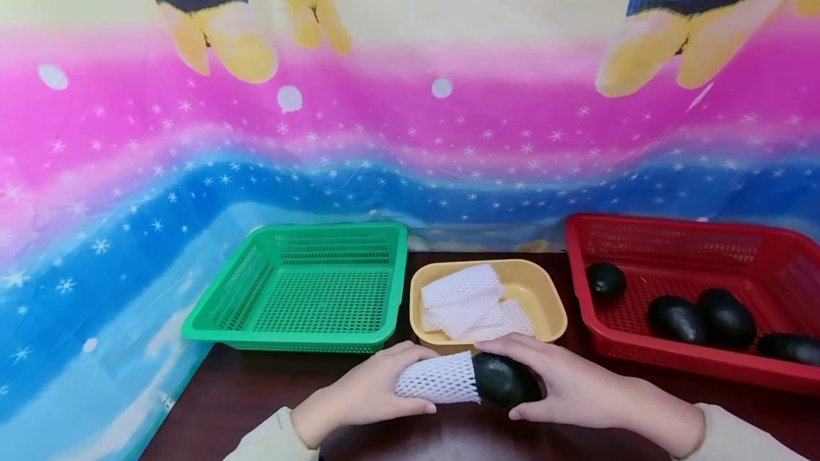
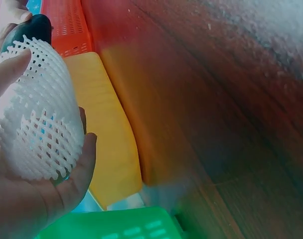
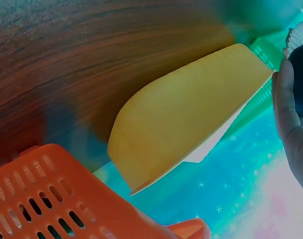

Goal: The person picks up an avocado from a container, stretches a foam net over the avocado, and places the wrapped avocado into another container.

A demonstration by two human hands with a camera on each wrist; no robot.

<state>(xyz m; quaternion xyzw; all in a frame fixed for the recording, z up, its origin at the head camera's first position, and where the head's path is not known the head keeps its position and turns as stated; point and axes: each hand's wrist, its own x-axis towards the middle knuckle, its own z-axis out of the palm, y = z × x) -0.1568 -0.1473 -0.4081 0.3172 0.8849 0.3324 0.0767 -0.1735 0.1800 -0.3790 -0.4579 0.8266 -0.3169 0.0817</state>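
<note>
While the dark oval fruit [image 1: 507,381] shows bare on its R end and its L end is in the mouth of the white foam-net sleeve [image 1: 442,379], treat the step as a part-done fit (judged, not confirmed). Pos.: held btwn both hands, just in front of the yellow tray [image 1: 544,297].

1. L hand [image 1: 374,388]: thumb on one side of the net, fingers curled round the other, gripping the sleeve. Keep grip light; a hard squeeze would prob. close the mesh & block entry. In the L wrist view, colour shows thru the lower mesh, so that end is likely unfilled.
2. R hand [image 1: 570,381]: fingers over the top of the fruit, thumb below, gripping its bare end. Exact finger spacing: can't tell. Push straight along the sleeve axis; tilt may snag or tear the rim.
3. Ease the net over the widest part evenly, w/ small turns if it binds.

Surroundings: spare sleeves [image 1: 464,297] in the tray; green basket [image 1: 333,297] to its L; red basket [image 1: 666,242] to its R w/ four more dark fruits [image 1: 727,317]; all on the dark table [image 1: 224,390].
</note>
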